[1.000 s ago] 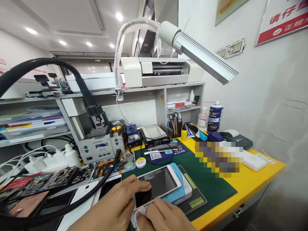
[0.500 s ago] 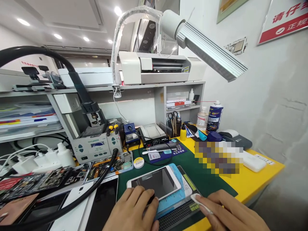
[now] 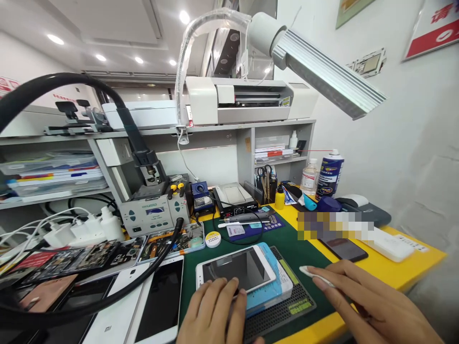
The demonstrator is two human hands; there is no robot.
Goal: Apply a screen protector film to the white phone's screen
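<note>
Touching the phone [image 3: 238, 268]: left hand [image 3: 217, 310] — nearby white panel [image 3: 109, 324] reads "mi".

It's bright in here: round ceiling lights [image 3: 55, 39] glow at upper left, and the phone screen [image 3: 238, 267] at lower centre catches a pale reflection. The frame's edges look stretched, and blocky pixelation hides a patch right of centre.

The near phone [image 3: 236, 267] has a glossy, glass-like screen [image 3: 244, 268]; the green mat [image 3: 301, 252] looks matt, the yellow tabletop [image 3: 423, 262] at right smooth, the far lamp [image 3: 328, 71] ribbed silvery metal, the left hose [image 3: 60, 81] rubbery.
</note>
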